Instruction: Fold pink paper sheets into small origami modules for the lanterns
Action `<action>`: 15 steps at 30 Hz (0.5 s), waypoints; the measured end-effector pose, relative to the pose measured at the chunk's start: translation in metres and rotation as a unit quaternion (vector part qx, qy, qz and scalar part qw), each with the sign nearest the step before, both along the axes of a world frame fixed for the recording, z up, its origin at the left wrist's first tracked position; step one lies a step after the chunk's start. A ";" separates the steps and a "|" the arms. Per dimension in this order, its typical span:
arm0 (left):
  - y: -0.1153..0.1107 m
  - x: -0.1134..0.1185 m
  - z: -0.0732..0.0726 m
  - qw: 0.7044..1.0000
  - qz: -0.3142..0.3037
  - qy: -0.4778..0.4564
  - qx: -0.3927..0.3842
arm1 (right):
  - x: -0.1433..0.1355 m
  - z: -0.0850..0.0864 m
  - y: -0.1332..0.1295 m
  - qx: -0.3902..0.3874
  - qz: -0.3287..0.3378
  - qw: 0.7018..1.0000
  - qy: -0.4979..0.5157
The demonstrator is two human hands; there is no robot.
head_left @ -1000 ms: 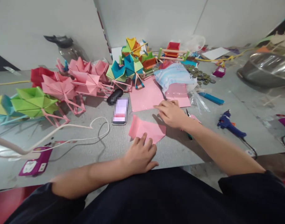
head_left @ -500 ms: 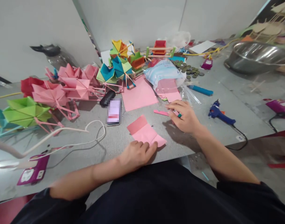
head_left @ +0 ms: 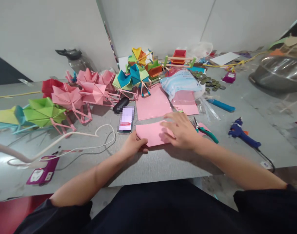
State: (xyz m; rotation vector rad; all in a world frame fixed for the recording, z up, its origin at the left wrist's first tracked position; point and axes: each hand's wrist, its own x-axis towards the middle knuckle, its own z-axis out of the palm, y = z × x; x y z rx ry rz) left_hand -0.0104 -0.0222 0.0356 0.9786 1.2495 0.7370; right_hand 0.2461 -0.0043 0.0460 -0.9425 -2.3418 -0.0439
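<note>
A flat pink paper [head_left: 152,134] lies between my hands near the front of the grey table. My left hand [head_left: 135,143] grips its left end, thumb on top and fingers at the lower edge. Spread over the paper's right part are the fingers of my right hand [head_left: 179,130], which looks open and touches or hovers just above it. Pliers with green handles [head_left: 208,132] rest to the right of that hand, beside a small pink piece partly hidden by them. Behind the paper lies a larger pink sheet [head_left: 153,104].
A phone [head_left: 126,120] and white cable [head_left: 85,132] are on the left, near folded pink paper models [head_left: 68,96]. A blue glue gun [head_left: 244,134], blue cutter [head_left: 221,105] and metal bowl [head_left: 277,76] stand right. A plastic bag [head_left: 181,83] lies behind.
The pink paper now lies flatter and turned, with my left hand at its left end. My right hand has let go of the pliers and moved onto the paper. The view has shifted left.
</note>
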 end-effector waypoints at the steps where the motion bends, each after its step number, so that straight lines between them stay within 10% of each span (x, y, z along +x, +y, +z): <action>1: 0.002 -0.001 -0.003 1.000 -0.016 0.013 -0.011 | -0.004 -0.007 0.001 -0.007 0.050 0.998 -0.043; 7: 0.016 -0.021 -0.007 0.980 -0.124 0.157 0.024 | -0.015 -0.038 -0.005 -0.109 0.175 0.973 -0.100; 15: 0.022 -0.035 -0.002 0.954 -0.118 0.233 0.147 | -0.013 -0.032 -0.016 -0.147 0.183 0.962 -0.141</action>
